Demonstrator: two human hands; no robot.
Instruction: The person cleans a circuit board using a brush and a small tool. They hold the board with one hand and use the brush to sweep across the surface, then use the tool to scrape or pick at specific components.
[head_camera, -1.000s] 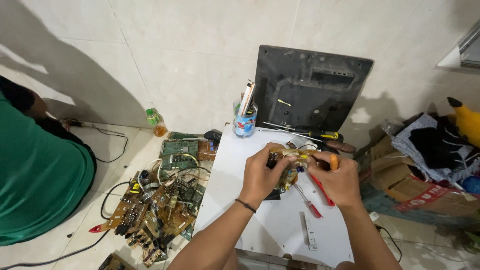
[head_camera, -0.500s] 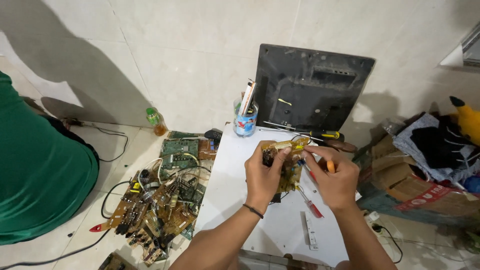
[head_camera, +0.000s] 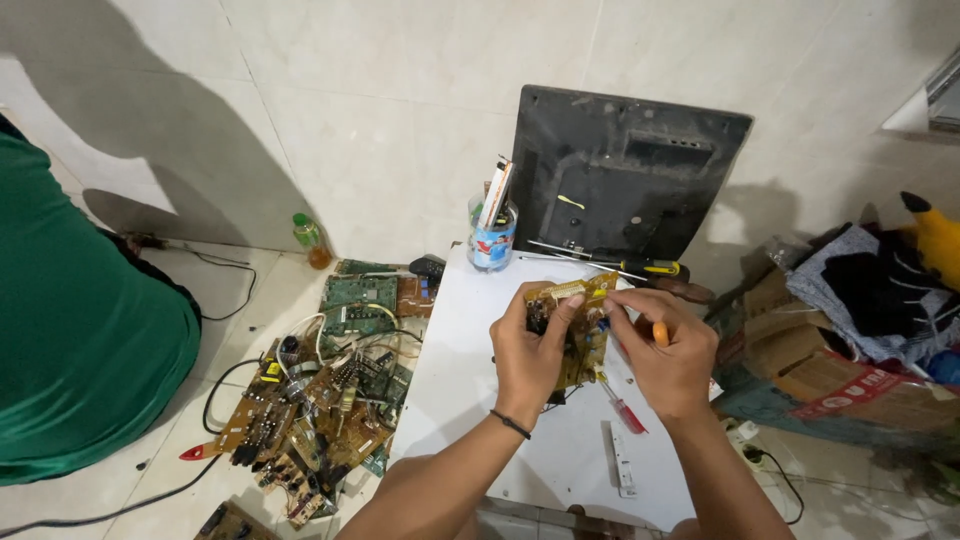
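Left hand (head_camera: 528, 352) gripping a yellow circuit board (head_camera: 580, 325) over the white table (head_camera: 462, 385), fingers pinching its left edge, right hand (head_camera: 668, 350) pinching the board's right side — curling around an orange-handled tool (head_camera: 660, 333), red screwdriver (head_camera: 622, 406) lying just below, pile of circuit boards (head_camera: 320, 400) sitting on the floor.

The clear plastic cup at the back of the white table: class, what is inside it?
The clear plastic cup holds a few upright, stick-like tools poking above the rim. Their lower ends are hidden by the cup's printed wrap, so its bottom cannot be seen.
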